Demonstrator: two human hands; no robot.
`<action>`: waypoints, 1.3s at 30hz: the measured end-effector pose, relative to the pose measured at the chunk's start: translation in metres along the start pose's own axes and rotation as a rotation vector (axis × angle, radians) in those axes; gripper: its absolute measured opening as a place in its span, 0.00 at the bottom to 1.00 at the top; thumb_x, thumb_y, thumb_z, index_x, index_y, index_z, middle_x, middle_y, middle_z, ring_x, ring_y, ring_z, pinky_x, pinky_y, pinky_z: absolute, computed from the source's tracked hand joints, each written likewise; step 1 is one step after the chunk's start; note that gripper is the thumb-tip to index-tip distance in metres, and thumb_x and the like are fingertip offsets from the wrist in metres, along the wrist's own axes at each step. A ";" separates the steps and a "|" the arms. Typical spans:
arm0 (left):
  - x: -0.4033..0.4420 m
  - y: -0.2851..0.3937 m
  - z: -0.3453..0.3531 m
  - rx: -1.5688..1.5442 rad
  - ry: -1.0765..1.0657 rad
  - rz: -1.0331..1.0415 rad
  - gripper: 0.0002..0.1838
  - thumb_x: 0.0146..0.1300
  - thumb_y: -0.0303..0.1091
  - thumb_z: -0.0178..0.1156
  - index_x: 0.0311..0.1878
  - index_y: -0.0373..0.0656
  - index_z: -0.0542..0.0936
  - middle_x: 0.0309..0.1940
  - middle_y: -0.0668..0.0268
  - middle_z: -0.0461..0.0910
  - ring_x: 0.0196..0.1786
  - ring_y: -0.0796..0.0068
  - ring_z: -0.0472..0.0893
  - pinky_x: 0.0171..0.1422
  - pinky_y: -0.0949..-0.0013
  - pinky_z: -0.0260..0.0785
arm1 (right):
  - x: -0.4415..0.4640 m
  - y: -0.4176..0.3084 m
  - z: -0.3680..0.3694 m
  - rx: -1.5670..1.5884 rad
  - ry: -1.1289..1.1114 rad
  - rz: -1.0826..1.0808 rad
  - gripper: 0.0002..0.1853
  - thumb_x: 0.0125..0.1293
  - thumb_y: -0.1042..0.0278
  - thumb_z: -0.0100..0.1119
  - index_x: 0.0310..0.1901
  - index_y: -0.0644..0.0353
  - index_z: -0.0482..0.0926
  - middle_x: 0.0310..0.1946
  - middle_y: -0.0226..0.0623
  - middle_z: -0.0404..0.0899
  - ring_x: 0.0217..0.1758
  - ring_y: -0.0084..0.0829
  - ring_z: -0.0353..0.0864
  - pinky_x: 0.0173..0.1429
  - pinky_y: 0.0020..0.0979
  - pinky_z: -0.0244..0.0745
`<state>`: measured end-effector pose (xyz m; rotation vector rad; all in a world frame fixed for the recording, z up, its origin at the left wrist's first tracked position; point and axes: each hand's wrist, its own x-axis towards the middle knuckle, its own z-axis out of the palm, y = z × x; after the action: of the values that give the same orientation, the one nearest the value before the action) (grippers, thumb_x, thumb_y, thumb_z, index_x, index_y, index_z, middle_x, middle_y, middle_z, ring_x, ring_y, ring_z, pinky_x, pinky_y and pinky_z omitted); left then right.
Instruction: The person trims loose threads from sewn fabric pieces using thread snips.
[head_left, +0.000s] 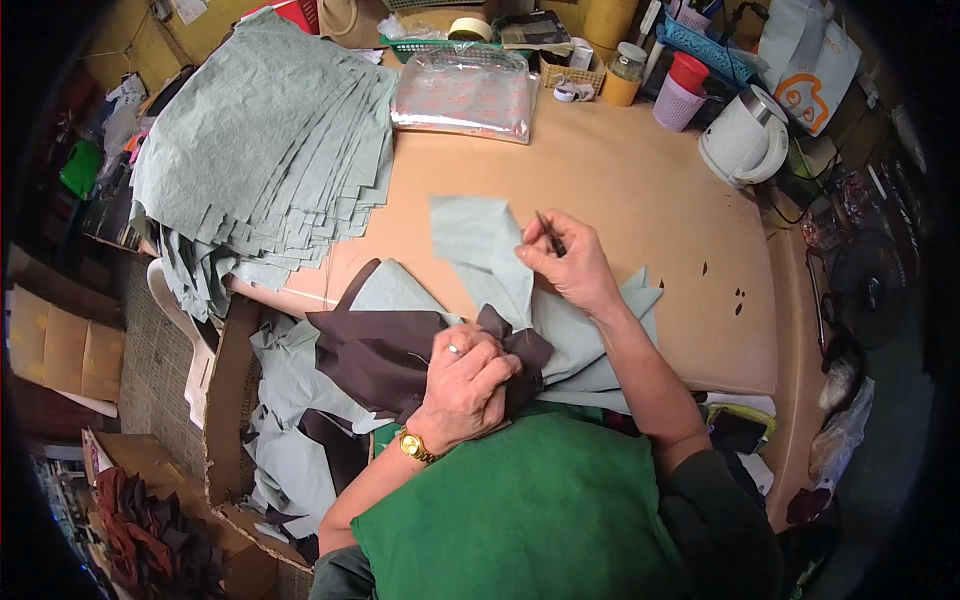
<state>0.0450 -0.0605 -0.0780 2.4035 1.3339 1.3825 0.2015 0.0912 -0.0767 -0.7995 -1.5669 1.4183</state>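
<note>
My left hand [468, 380], with a ring and a gold watch at the wrist, is closed on bunched dark brown fabric [375, 350] at the near edge of the table. My right hand [575, 260] is raised to the right of it, fingers closed around a small dark pointed tool [550, 233] whose exact kind I cannot make out. Its fingertips meet the edge of a pale grey-green fabric piece [475, 232], slightly blurred. More pale fabric [575, 335] lies under and behind both hands.
A fanned stack of pale fabric pieces [270, 130] covers the table's left side. Behind are a clear plastic packet [460, 95], baskets and a white kettle [745, 140]. A cardboard box [228, 400] with fabric scraps stands at the lower left.
</note>
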 end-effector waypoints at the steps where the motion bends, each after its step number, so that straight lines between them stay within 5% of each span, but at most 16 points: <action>1: 0.000 0.001 -0.002 0.076 0.008 -0.013 0.17 0.41 0.24 0.60 0.38 0.46 0.80 0.29 0.67 0.72 0.39 0.64 0.75 0.53 0.60 0.62 | -0.004 -0.007 -0.002 -0.074 0.013 0.000 0.09 0.65 0.76 0.65 0.45 0.63 0.77 0.26 0.16 0.67 0.27 0.09 0.61 0.32 0.16 0.59; 4: 0.012 0.008 -0.006 0.083 0.010 -0.100 0.16 0.46 0.26 0.58 0.41 0.47 0.82 0.26 0.69 0.70 0.32 0.65 0.67 0.49 0.61 0.58 | -0.019 -0.019 0.004 -0.172 0.103 -0.099 0.08 0.65 0.80 0.61 0.46 0.63 0.79 0.27 0.20 0.74 0.28 0.10 0.67 0.33 0.17 0.63; 9: 0.023 0.009 0.007 -0.052 0.147 -0.344 0.07 0.62 0.34 0.63 0.42 0.46 0.83 0.23 0.68 0.72 0.28 0.67 0.70 0.45 0.62 0.59 | -0.034 -0.031 0.014 -0.282 0.221 -0.329 0.11 0.64 0.83 0.61 0.48 0.63 0.79 0.30 0.26 0.78 0.32 0.14 0.75 0.37 0.20 0.72; 14: 0.022 0.002 0.003 0.032 -0.061 -0.470 0.13 0.57 0.39 0.72 0.40 0.44 0.83 0.23 0.65 0.75 0.25 0.66 0.72 0.43 0.62 0.61 | -0.037 -0.036 0.016 -0.427 0.234 -0.460 0.15 0.60 0.85 0.62 0.48 0.61 0.79 0.31 0.34 0.81 0.33 0.22 0.82 0.38 0.24 0.77; 17: 0.021 -0.005 0.008 0.045 0.098 -0.295 0.13 0.55 0.35 0.75 0.38 0.41 0.82 0.25 0.63 0.79 0.27 0.66 0.77 0.46 0.63 0.67 | -0.034 -0.037 0.018 -0.424 0.200 -0.541 0.12 0.65 0.86 0.60 0.48 0.63 0.78 0.30 0.22 0.73 0.32 0.11 0.69 0.36 0.16 0.66; 19: 0.016 -0.007 0.015 -0.382 0.124 -0.518 0.12 0.51 0.29 0.77 0.34 0.40 0.81 0.31 0.62 0.83 0.35 0.69 0.83 0.48 0.66 0.74 | -0.031 -0.040 0.019 -0.465 0.188 -0.574 0.13 0.63 0.88 0.58 0.48 0.64 0.78 0.29 0.23 0.74 0.32 0.11 0.70 0.36 0.16 0.66; 20: 0.014 -0.008 0.016 -0.382 0.124 -0.518 0.12 0.51 0.29 0.77 0.34 0.40 0.81 0.31 0.62 0.83 0.35 0.69 0.83 0.48 0.66 0.74 | -0.030 -0.041 0.018 -0.465 0.188 -0.574 0.13 0.63 0.88 0.58 0.48 0.64 0.78 0.29 0.23 0.74 0.32 0.11 0.70 0.36 0.16 0.66; 22: 0.012 -0.010 0.017 -0.498 0.122 -0.605 0.11 0.50 0.25 0.76 0.30 0.39 0.80 0.35 0.62 0.85 0.41 0.71 0.84 0.45 0.70 0.76 | -0.025 -0.043 0.016 -0.472 0.169 -0.546 0.15 0.59 0.85 0.62 0.47 0.61 0.80 0.34 0.39 0.85 0.35 0.30 0.87 0.37 0.28 0.80; 26: 0.011 -0.015 0.016 -0.494 0.061 -0.483 0.10 0.51 0.24 0.75 0.34 0.38 0.83 0.36 0.62 0.85 0.43 0.72 0.84 0.49 0.69 0.75 | -0.012 -0.034 0.023 -0.484 0.119 -0.542 0.14 0.60 0.85 0.62 0.48 0.62 0.79 0.36 0.39 0.86 0.37 0.31 0.88 0.40 0.29 0.81; 28: 0.012 -0.015 0.015 -0.462 0.017 -0.420 0.13 0.52 0.23 0.74 0.42 0.38 0.86 0.36 0.63 0.84 0.46 0.73 0.83 0.51 0.70 0.74 | -0.005 -0.031 0.027 -0.333 0.044 -0.331 0.10 0.65 0.82 0.63 0.48 0.66 0.79 0.38 0.32 0.83 0.41 0.19 0.81 0.48 0.23 0.77; 32: 0.006 -0.021 0.015 -0.576 -0.030 -0.533 0.18 0.54 0.22 0.72 0.50 0.40 0.86 0.38 0.65 0.84 0.46 0.76 0.80 0.54 0.72 0.72 | 0.009 0.003 -0.004 -0.437 0.046 -0.139 0.11 0.71 0.70 0.62 0.48 0.69 0.78 0.40 0.34 0.84 0.45 0.20 0.81 0.53 0.28 0.76; 34: 0.004 -0.023 0.018 -0.650 0.026 -0.632 0.22 0.55 0.23 0.71 0.56 0.41 0.84 0.39 0.68 0.82 0.43 0.78 0.77 0.55 0.74 0.70 | -0.003 0.018 -0.025 -0.479 0.031 -0.062 0.12 0.69 0.67 0.64 0.46 0.68 0.79 0.40 0.37 0.84 0.43 0.25 0.83 0.49 0.30 0.76; 36: 0.002 -0.027 0.017 -0.670 -0.033 -0.712 0.26 0.55 0.23 0.71 0.60 0.41 0.82 0.41 0.70 0.81 0.43 0.80 0.76 0.56 0.75 0.69 | -0.027 0.017 -0.038 -0.762 0.002 -0.040 0.14 0.64 0.63 0.67 0.43 0.65 0.78 0.37 0.44 0.82 0.40 0.41 0.84 0.47 0.37 0.77; 39: 0.004 -0.033 0.025 -0.699 -0.103 -0.742 0.31 0.54 0.24 0.71 0.64 0.41 0.78 0.43 0.70 0.80 0.43 0.81 0.74 0.56 0.75 0.69 | -0.060 0.019 -0.060 -0.906 -0.016 -0.066 0.13 0.60 0.68 0.69 0.42 0.64 0.78 0.36 0.43 0.80 0.39 0.42 0.83 0.45 0.38 0.77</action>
<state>0.0431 -0.0286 -0.1042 1.3190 1.2329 1.1916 0.2793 0.0672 -0.1062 -1.2205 -2.2391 0.6089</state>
